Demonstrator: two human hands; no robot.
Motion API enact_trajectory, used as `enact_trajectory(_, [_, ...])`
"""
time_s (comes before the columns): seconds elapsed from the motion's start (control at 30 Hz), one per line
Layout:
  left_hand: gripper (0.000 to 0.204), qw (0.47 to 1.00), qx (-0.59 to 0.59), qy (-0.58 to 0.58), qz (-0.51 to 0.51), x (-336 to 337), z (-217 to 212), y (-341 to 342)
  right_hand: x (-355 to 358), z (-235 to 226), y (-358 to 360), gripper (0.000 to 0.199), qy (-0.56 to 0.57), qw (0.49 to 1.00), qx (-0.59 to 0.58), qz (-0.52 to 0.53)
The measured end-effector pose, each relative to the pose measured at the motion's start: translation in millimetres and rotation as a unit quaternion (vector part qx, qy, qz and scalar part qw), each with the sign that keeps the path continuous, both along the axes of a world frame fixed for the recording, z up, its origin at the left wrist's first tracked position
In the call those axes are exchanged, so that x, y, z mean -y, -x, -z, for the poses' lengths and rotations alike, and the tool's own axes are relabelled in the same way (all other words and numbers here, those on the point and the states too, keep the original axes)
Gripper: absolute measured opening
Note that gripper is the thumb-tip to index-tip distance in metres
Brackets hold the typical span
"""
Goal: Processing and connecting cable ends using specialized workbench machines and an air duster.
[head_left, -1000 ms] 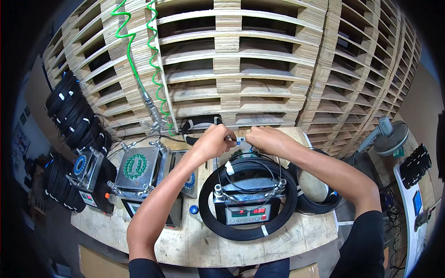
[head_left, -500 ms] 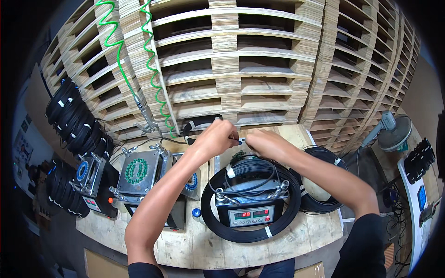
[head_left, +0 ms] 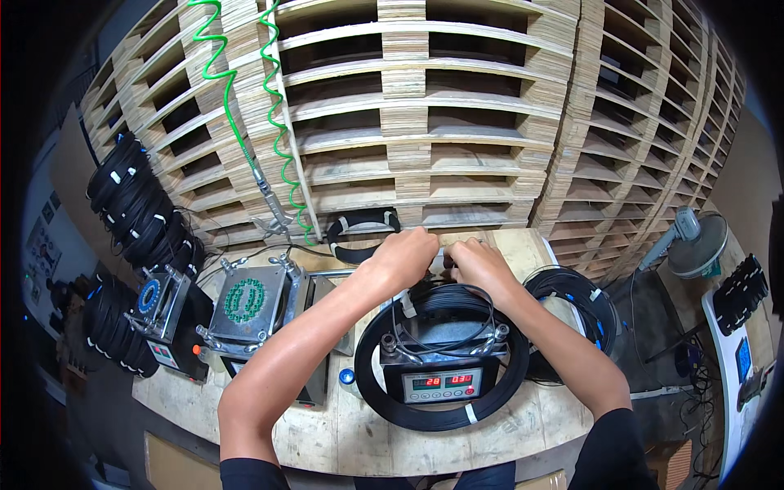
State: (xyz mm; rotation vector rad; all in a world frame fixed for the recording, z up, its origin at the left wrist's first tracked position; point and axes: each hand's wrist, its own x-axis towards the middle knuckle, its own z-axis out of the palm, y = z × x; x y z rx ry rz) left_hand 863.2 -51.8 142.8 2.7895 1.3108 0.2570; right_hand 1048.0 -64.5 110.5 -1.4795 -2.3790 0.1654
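Two hands: your left hand (head_left: 406, 255) and right hand (head_left: 476, 263) meet at frame centre.
Grip: both pinched on a white tie (head_left: 437, 263).
Below: black cable coil (head_left: 442, 353) circling a counter box (head_left: 441, 382).

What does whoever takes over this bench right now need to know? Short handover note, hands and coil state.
Left hand and right hand: both closed, meeting at the far edge of the black cable coil, pinching something small and white; what exactly is hidden by the fingers.
Coil lies flat on the wooden bench, ringed around the winding fixture with the red-digit counter. White ties show at its near-right and left edges.
A second black coil lies to the right, another smaller one behind the hands.
Done: coil wound, some ties on. Left: apparently the tie at the far edge, then lifting the coil off.
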Motion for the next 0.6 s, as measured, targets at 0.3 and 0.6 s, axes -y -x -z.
enact_trajectory(0.3, [0.017,0.995,-0.099,0.004,-0.019,-4.6,-15.5,-30.9,-1.0,-14.8,-0.4,0.016,0.077,0.996,-0.044,-0.022])
enact_trajectory(0.6, [0.018,0.987,-0.131,0.083,-0.051,-37.4,4.4,-35.5,-21.8,3.0,-11.3,0.025,0.145,0.981,-0.125,-0.037])
